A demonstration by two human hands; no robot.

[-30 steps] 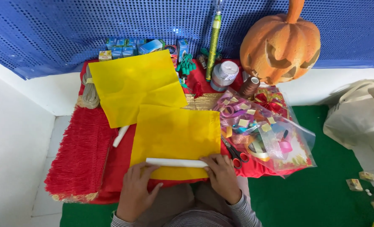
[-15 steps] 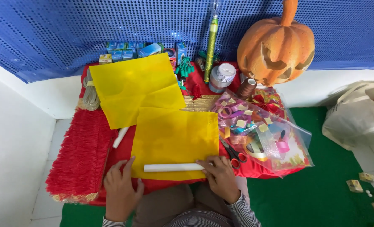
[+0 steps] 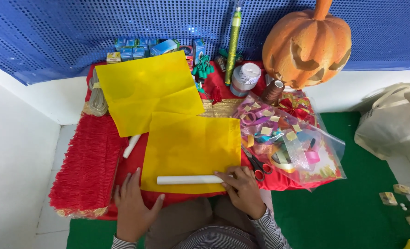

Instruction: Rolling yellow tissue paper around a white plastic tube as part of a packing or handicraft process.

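Partly, yellow sheet (image 3: 191,147) hides beneath white tube (image 3: 189,180) and right hand (image 3: 242,189)

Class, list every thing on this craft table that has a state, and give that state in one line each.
White paper tube: rolled, lying on the near yellow sheet.
Near yellow sheet: flat, unrolled.
Far yellow sheet: spread out, creased.
Scissors: closed, lying flat.
Clear bag of ribbon rolls: lying flat.
Right hand: fingertips pressing the tube's end.
Left hand: flat on the red cloth, holding nothing.
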